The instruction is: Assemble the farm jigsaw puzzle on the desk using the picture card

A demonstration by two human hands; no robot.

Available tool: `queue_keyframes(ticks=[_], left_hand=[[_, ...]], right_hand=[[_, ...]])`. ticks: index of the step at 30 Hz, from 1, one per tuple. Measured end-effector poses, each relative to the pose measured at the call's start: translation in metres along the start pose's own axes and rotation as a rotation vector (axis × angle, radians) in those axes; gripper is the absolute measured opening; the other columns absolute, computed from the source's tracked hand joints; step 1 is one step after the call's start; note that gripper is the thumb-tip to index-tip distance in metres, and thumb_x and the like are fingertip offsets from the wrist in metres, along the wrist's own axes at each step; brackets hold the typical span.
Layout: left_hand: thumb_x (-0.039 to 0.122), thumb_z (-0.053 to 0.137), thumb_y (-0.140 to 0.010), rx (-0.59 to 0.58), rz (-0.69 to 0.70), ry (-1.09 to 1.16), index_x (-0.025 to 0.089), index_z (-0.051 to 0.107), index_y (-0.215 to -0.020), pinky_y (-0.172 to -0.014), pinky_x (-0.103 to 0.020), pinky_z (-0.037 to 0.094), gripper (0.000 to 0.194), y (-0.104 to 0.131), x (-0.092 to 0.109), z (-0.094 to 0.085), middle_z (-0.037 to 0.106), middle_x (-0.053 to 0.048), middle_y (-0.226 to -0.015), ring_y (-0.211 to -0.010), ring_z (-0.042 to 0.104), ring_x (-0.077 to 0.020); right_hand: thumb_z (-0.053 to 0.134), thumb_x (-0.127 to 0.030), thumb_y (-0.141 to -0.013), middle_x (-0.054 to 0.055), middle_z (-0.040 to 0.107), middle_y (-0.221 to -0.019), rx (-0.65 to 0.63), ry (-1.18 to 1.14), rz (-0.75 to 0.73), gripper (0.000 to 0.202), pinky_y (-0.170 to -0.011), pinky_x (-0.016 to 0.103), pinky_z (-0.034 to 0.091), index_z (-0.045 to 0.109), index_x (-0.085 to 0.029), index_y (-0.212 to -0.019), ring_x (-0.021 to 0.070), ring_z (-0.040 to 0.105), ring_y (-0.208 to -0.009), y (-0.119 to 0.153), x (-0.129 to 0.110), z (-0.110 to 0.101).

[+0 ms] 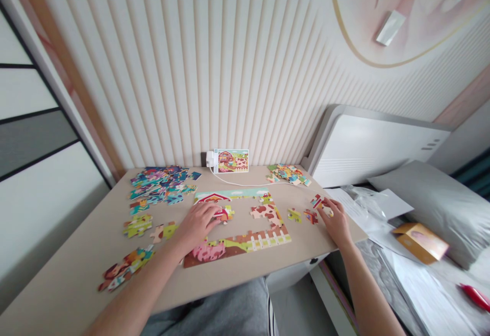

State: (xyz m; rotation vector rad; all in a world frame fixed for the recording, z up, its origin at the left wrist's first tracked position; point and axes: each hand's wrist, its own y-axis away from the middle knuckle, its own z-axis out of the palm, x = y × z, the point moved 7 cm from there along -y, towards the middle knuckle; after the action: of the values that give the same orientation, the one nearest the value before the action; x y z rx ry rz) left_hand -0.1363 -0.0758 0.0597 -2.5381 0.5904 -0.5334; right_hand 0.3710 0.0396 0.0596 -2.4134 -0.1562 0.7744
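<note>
A partly assembled farm jigsaw puzzle point(268, 238) lies on the table, with a gap in its middle. My left hand point(199, 222) rests at its left side, fingers stretched over the red barn pieces point(222, 215) and hiding part of them. At the table's right side, my right hand point(334, 219) has its fingers closed on a puzzle piece point(327, 211), which is partly covered. Close by lie a red-and-white piece point(316, 201), a dark red piece point(311, 216) and a green piece point(294, 215).
A picture card point(232, 161) leans on the wall beside a white charger point(210, 159), whose cable crosses the table. Blue-purple pieces point(163, 183) are heaped at back left, mixed pieces point(290, 173) at back right. Green pieces point(138, 225) and a character cluster point(126, 268) lie left.
</note>
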Motion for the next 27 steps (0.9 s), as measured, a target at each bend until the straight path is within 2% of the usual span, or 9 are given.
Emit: queue_keyframes(ticks=[2,4,6,9,12,16,20,25,27], left_hand=[[0.037,0.055,-0.102,0.005,0.001,0.002,0.025,0.063,-0.121,-0.106,-0.047,0.047,0.024,0.0,0.001,-0.001,0.067,-0.008,-0.125,-0.12,0.061,-0.0264],[0.037,0.054,-0.102,0.004,-0.001,0.003,0.026,0.063,-0.121,-0.106,-0.047,0.048,0.024,0.0,0.001,-0.002,0.067,-0.008,-0.124,-0.12,0.061,-0.0265],[0.037,0.055,-0.101,0.012,0.001,0.007,0.026,0.063,-0.121,-0.106,-0.047,0.048,0.025,0.0,0.001,-0.002,0.067,-0.008,-0.124,-0.12,0.061,-0.0268],[0.037,0.057,-0.1,0.022,0.001,0.012,0.026,0.062,-0.122,-0.107,-0.048,0.048,0.025,0.001,0.001,-0.003,0.067,-0.009,-0.124,-0.12,0.061,-0.0272],[0.038,0.056,-0.101,0.013,-0.01,0.008,0.026,0.062,-0.123,-0.106,-0.048,0.048,0.025,0.003,0.0,-0.002,0.067,-0.008,-0.124,-0.12,0.062,-0.0271],[0.038,0.057,-0.101,0.016,-0.036,0.018,0.026,0.062,-0.122,-0.106,-0.047,0.049,0.025,0.004,-0.002,-0.004,0.068,-0.008,-0.123,-0.119,0.062,-0.0264],[0.039,0.055,-0.102,0.047,-0.067,0.029,0.027,0.062,-0.122,-0.106,-0.046,0.048,0.025,0.005,-0.003,-0.012,0.068,-0.007,-0.123,-0.119,0.061,-0.0257],[0.041,0.056,-0.1,0.145,-0.167,-0.028,0.025,0.061,-0.12,-0.105,-0.047,0.047,0.026,0.005,-0.013,-0.03,0.068,-0.009,-0.12,-0.116,0.061,-0.0281],[0.04,0.056,-0.1,0.196,-0.226,-0.054,0.024,0.06,-0.12,-0.105,-0.047,0.047,0.026,0.007,-0.02,-0.038,0.068,-0.009,-0.12,-0.116,0.061,-0.0289]], right_hand=[[0.063,-0.05,-0.089,0.014,0.059,-0.132,0.046,-0.17,-0.031,0.054,-0.101,0.047,0.052,0.063,-0.021,-0.134,0.026,0.067,-0.107,0.004,-0.018,0.001],[0.065,-0.049,-0.088,0.014,0.056,-0.137,0.056,-0.345,-0.003,0.057,-0.094,0.045,0.057,0.06,-0.023,-0.138,0.0242,0.069,-0.104,0.006,-0.035,0.009],[0.068,-0.049,-0.086,0.013,0.055,-0.139,0.043,-0.505,0.067,0.061,-0.086,0.042,0.06,0.056,-0.025,-0.141,0.0234,0.069,-0.102,0.006,-0.051,0.022],[0.075,-0.047,-0.081,0.012,0.061,-0.133,0.013,-0.661,0.148,0.064,-0.083,0.04,0.06,0.058,-0.024,-0.138,0.0212,0.07,-0.095,0.001,-0.074,0.046],[0.077,-0.048,-0.079,0.009,0.071,-0.114,-0.06,-0.753,0.198,0.053,-0.084,0.041,0.059,0.068,-0.021,-0.123,0.0221,0.069,-0.09,-0.005,-0.1,0.071],[0.074,-0.057,-0.08,0.006,0.074,-0.096,-0.14,-0.889,0.243,0.042,-0.075,0.038,0.059,0.072,-0.02,-0.1,0.0234,0.069,-0.087,-0.003,-0.129,0.097],[0.074,-0.062,-0.08,0.003,0.073,-0.084,-0.164,-0.883,0.278,0.05,-0.063,0.033,0.057,0.067,-0.022,-0.109,0.0214,0.069,-0.075,0.007,-0.135,0.106],[0.077,-0.056,-0.078,0.001,0.073,-0.089,-0.184,-0.886,0.281,0.069,-0.072,0.037,0.06,0.056,-0.024,-0.135,0.0204,0.071,-0.079,0.017,-0.126,0.102],[0.08,-0.053,-0.077,0.001,0.071,-0.092,-0.173,-0.914,0.317,0.072,-0.077,0.039,0.061,0.055,-0.025,-0.138,0.0201,0.071,-0.081,0.019,-0.121,0.101]])
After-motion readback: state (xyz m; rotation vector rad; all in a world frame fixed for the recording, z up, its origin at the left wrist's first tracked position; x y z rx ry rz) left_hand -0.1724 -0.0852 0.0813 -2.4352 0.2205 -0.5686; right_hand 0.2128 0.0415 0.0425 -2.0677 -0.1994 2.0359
